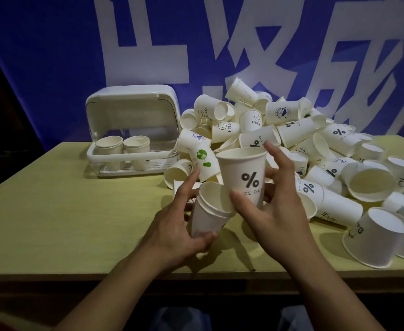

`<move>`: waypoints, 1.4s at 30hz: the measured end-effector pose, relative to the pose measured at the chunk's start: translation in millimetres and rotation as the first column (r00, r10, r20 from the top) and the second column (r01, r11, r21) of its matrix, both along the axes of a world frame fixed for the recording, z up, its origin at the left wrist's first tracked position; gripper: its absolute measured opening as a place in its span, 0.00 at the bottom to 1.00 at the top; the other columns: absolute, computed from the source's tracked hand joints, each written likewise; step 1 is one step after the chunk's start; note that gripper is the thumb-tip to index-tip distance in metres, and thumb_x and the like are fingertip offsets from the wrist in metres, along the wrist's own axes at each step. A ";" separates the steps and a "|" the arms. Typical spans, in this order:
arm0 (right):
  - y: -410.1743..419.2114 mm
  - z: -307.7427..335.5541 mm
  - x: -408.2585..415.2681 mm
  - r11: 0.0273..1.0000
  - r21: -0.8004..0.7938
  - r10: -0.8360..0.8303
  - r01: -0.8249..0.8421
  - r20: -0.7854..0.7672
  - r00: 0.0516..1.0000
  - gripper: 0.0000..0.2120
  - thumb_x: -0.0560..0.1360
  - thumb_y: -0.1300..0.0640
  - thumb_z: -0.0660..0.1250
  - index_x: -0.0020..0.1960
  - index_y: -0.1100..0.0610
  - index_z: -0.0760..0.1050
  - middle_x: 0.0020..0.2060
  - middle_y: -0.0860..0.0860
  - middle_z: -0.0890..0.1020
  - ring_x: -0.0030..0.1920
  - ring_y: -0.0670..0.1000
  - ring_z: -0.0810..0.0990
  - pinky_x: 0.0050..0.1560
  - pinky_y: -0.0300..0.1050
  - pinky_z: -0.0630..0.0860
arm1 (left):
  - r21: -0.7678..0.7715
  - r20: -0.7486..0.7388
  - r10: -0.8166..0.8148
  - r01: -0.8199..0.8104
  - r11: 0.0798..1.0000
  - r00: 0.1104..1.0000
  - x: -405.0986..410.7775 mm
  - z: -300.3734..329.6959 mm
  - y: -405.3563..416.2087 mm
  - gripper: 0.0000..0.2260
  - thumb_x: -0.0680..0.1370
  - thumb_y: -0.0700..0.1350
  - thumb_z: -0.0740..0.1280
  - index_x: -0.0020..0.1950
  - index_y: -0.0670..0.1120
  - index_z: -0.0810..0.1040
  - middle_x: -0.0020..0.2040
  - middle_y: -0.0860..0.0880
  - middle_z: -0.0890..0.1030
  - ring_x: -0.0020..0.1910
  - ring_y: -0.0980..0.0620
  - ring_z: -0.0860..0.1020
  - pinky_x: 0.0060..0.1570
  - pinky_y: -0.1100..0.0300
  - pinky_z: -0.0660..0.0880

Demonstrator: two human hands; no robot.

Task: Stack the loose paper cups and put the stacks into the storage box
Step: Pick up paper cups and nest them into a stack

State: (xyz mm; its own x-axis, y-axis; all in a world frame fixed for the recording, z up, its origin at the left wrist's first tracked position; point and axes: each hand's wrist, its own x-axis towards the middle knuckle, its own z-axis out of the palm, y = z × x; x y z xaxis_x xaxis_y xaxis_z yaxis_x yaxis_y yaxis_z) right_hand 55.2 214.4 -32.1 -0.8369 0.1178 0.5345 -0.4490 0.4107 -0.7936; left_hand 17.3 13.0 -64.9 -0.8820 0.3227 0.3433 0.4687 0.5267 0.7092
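My left hand (179,225) grips a short stack of white paper cups (208,211), tilted with its mouth facing up and right. My right hand (277,194) holds a single white cup (242,173) printed with a black percent sign, upright, its base just above the stack's mouth. A large heap of loose paper cups (291,139) covers the right half of the yellow table (76,211). The white storage box (134,137) stands at the back left with its lid raised; two cup stacks (122,149) stand inside it.
Upturned cups (380,237) lie near the table's front right edge. A blue banner with large white characters (196,44) hangs behind the table. The table's front edge runs just below my wrists.
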 end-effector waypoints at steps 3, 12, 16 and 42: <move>-4.3 -3.4 -2.2 1.000 0.014 -0.009 0.008 0.036 0.999 0.40 0.72 0.51 0.75 0.74 0.36 0.54 0.54 0.37 0.77 0.52 0.36 0.80 0.47 0.30 0.75 | 0.035 0.001 -0.083 0.083 0.996 0.997 2.2 2.9 12.2 0.57 0.67 0.51 0.82 0.69 0.83 0.39 0.64 0.69 0.71 0.63 0.57 0.78 0.60 0.50 0.79; 14.6 -21.8 17.5 0.939 0.230 -0.251 0.254 -0.043 0.967 0.24 0.76 0.35 0.58 0.68 0.43 0.72 0.61 0.40 0.72 0.62 0.42 0.69 0.59 0.43 0.70 | 0.260 -0.004 -0.119 0.116 0.959 0.993 -0.3 -7.4 36.4 0.36 0.64 0.57 0.77 0.66 0.74 0.64 0.62 0.61 0.78 0.57 0.54 0.81 0.49 0.52 0.83; 46.2 -35.6 19.2 0.810 0.264 -0.511 0.523 -0.120 0.851 0.27 0.73 0.46 0.71 0.70 0.48 0.71 0.64 0.50 0.72 0.64 0.52 0.68 0.61 0.41 0.58 | 0.232 0.033 -0.144 0.133 0.964 0.989 -2.8 -12.7 45.6 0.37 0.63 0.57 0.75 0.68 0.76 0.64 0.64 0.59 0.78 0.54 0.56 0.82 0.48 0.56 0.83; 80.5 -24.2 43.4 0.945 0.055 -0.327 0.322 0.176 0.929 0.38 0.65 0.33 0.65 0.73 0.44 0.66 0.65 0.38 0.72 0.67 0.39 0.69 0.68 0.43 0.69 | -0.015 -0.045 -0.313 0.312 0.950 0.949 0.7 -9.7 125.7 0.50 0.66 0.61 0.77 0.69 0.83 0.41 0.74 0.60 0.68 0.64 0.57 0.76 0.58 0.61 0.77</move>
State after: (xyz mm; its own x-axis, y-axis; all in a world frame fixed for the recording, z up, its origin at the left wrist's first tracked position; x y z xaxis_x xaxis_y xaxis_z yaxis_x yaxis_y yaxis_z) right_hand 98.6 294.9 -56.3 -0.8376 0.3878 0.3847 -0.1383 0.5308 -0.8361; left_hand 17.9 138.7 -74.6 -0.7198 0.5824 0.3778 0.6429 0.3539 0.6793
